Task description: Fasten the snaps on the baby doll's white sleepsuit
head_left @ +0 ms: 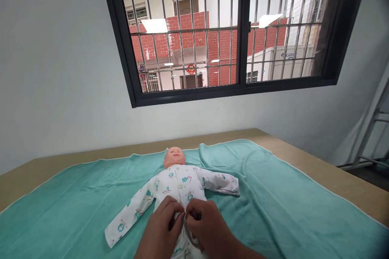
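Pinching the romper [179, 184] front, the left hand [161, 228] and right hand [208, 226] are closed on its cloth, fingertips together, with the doll [174, 157] face up just beyond them on a towel [273, 202].

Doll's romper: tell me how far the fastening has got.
Done: the doll lies face up on the towel with the romper on it, sleeves spread, and the chest buttons look closed. In hand: the left hand and right hand pinch the front edges together at the belly. Left: anything lower down, which the hands hide.
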Action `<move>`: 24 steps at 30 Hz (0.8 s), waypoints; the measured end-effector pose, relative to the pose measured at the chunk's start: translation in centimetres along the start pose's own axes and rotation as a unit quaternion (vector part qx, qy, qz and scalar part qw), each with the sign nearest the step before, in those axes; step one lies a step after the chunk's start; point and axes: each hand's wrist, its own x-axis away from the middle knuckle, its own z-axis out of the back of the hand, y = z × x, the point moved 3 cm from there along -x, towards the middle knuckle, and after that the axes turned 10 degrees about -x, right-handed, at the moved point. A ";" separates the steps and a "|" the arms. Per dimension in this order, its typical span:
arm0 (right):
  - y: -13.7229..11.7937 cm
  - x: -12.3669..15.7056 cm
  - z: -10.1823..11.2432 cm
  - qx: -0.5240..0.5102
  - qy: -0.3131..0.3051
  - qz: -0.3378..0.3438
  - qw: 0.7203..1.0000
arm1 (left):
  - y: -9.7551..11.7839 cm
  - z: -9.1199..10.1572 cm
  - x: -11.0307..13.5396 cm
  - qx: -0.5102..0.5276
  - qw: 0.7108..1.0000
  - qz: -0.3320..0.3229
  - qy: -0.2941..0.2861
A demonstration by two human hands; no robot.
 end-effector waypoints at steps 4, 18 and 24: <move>0.2 0.0 -0.1 -0.021 -0.017 -0.009 1.000 | 0.1 0.0 0.1 -0.008 0.999 0.033 0.003; 0.5 -0.2 -0.5 -0.203 -0.041 -0.072 0.976 | -1.4 -0.9 -0.3 0.125 0.961 0.246 0.004; 0.5 -1.0 0.1 -0.225 -0.123 -0.119 0.959 | -1.3 -1.1 -0.8 0.257 0.927 0.270 -0.035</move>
